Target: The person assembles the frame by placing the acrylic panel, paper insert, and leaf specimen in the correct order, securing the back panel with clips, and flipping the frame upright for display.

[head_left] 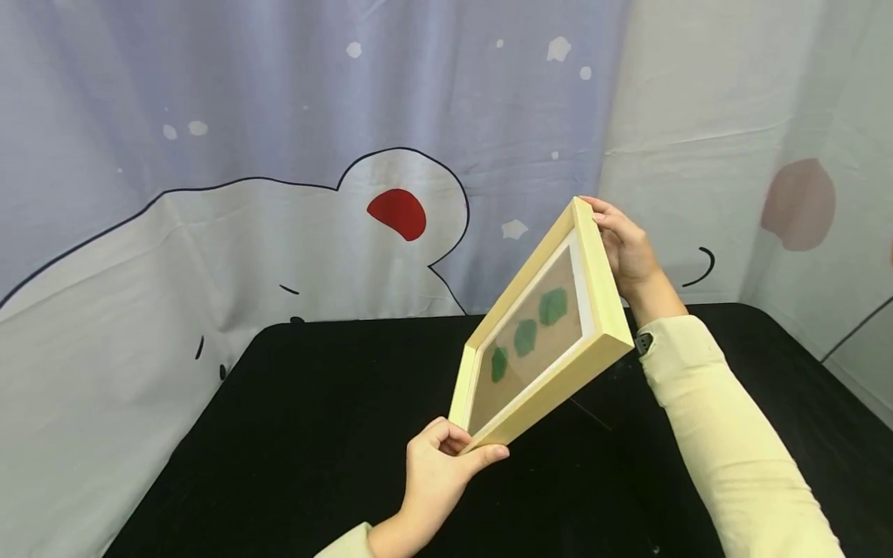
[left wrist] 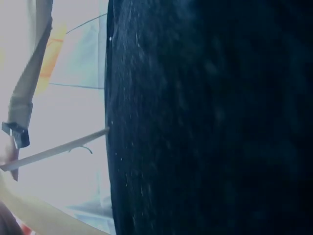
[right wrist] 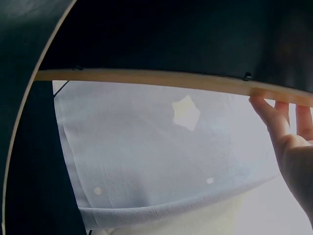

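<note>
Tilted in the air above the black table is a light wooden picture frame (head_left: 558, 391). Behind its pane lies a white border round a brown ground with three green patches (head_left: 525, 338) in a row. My left hand (head_left: 432, 477) grips the frame's lower left corner, thumb along the bottom edge, fingers at the side. At the upper right edge my right hand (head_left: 631, 260) holds the frame, some fingers hidden behind it. In the right wrist view the right hand (right wrist: 293, 139) has its fingertips on the wooden rim, beside the dark back (right wrist: 161, 39) with small black tabs.
A black-covered table (head_left: 279, 434) spreads below both hands. Behind it hangs a pale curtain (head_left: 314, 248) with a cartoon outline and white shapes. On the right wrist is a dark watch (head_left: 643, 342), just below the frame's right corner.
</note>
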A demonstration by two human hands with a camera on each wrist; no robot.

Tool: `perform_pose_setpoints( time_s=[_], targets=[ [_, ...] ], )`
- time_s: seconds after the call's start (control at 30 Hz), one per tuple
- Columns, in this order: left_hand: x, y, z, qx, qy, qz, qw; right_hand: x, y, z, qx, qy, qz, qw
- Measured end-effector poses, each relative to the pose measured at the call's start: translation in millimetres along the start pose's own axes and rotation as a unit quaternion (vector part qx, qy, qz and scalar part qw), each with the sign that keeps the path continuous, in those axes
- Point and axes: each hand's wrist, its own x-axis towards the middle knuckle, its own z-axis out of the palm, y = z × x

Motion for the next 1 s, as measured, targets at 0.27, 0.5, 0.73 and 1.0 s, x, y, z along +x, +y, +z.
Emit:
perform_pose_setpoints(
  time_s=[0.27, 0.5, 0.73, 1.0],
  targets=[
    [-7.9, 5.0, 9.6, -0.008, -0.002, 0.004, 1.0000, 1.0, -2, -2, 0.011, -0.024, 0.016, 0.9995],
    [-13.1, 9.7, 17.1, -0.011, -0.016, -0.002, 0.9998, 1.5, -2, -7, 0.002, -0.028, 0.030, 0.9991],
    [-17.1, 11.5, 23.4, 0.002, -0.035, 0.005, 0.9994, -2.0, -7, -9, 0.081, -0.098, 0.029, 0.9915],
    [-9.8, 14.8, 16.1, 0.082, -0.085, 0.022, 0.9928, -9.1, -14, -5, 0.045, -0.059, 0.053, 0.9958]
  ],
)
